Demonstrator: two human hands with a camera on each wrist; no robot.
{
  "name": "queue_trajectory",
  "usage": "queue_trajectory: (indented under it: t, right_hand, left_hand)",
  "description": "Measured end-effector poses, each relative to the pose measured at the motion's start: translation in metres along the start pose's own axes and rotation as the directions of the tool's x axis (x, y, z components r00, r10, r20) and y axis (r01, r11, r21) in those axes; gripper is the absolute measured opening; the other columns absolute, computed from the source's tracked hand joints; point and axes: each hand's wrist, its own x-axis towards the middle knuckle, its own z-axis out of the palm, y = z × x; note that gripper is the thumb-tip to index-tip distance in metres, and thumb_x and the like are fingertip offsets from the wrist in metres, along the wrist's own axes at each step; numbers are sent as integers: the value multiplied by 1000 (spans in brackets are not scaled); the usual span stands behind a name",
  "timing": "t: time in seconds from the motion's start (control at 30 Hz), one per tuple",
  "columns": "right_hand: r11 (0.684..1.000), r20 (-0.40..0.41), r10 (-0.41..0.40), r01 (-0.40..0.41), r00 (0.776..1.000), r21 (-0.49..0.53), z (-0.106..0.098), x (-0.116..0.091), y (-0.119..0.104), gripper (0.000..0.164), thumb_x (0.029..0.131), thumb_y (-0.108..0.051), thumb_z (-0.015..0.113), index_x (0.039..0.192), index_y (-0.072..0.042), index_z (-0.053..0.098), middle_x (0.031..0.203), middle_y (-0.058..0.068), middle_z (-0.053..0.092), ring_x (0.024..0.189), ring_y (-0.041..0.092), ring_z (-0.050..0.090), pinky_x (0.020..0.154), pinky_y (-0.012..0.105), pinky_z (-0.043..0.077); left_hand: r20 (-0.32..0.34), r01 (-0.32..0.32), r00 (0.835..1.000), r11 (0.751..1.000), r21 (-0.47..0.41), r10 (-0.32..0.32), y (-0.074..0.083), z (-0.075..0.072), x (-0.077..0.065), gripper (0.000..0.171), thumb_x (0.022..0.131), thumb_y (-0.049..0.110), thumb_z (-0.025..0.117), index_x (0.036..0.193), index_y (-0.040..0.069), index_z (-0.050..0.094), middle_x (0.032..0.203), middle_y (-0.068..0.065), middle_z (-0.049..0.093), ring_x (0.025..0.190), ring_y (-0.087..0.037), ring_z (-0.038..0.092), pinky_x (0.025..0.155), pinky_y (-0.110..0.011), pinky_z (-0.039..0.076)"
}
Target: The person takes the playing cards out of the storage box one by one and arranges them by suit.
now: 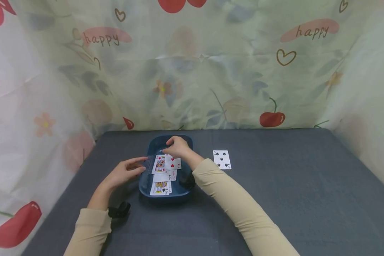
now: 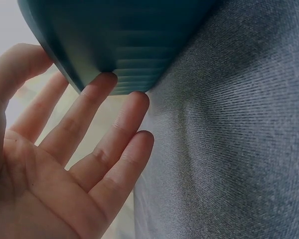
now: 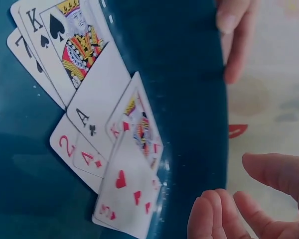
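Note:
A dark blue oval tray (image 1: 166, 196) holds several playing cards in overlapping groups. At its left side is my left hand (image 1: 124, 172), fingers spread and mostly straight, with thumb and fingertips right at the rim in the left wrist view. My right hand (image 1: 178, 147) hovers over the far part of the tray, thumb and fingers apart and nothing between them. Just below it a hearts card (image 3: 132, 191) overlaps the king of diamonds (image 1: 159, 164). The ace of clubs (image 3: 97, 92) lies partly over the king of spades (image 3: 77, 37); a seven of spades (image 3: 30, 62) peeks out beneath.
A single five of spades (image 1: 222, 159) lies face up to the right of the tray on the dark grey tablecloth (image 1: 284, 185). A patterned curtain (image 1: 201, 71) hangs along the back and both sides. A black strap (image 1: 119, 210) sits around the left wrist.

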Motion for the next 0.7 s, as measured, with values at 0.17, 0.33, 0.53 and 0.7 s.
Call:
queue_trajectory:
  t: [0.17,0.33,0.53,0.7]
  right_hand:
    - [995,-53,26,-30,998,-90,8,5,4,36,85,-18,67,115,-3,56,119,16,58,96,26,58,77,33,49]
    - [987,-67,60,-69,996,-145,11,7,9,41,84,-19,68,118,0,54,111,16,61,97,27,59,82,35,49]
    - [968,-83,92,-109,992,-226,14,10,15,47,80,-21,73,119,-3,54,119,16,58,112,29,54,93,37,46]
    - [937,-71,116,-133,991,-322,19,10,19,65,75,-27,77,127,-2,47,134,22,45,125,36,44,103,43,39]
  left_hand:
    - [-2,-1,1000,1000,-2,1,0,0,0,49,94,30,55,139,14,45,131,-21,53,118,-32,53,96,-46,46]
    - [-4,0,1000,1000,6,0,0,0,0,50,93,31,55,139,14,45,132,-21,53,119,-32,53,96,-46,46]
    - [-8,-6,1000,1000,12,7,0,0,0,49,93,30,56,138,13,45,130,-22,54,118,-32,53,95,-46,46]
    - [-11,-8,1000,1000,13,8,0,0,0,49,93,30,56,138,13,46,130,-22,54,117,-31,54,94,-45,47]
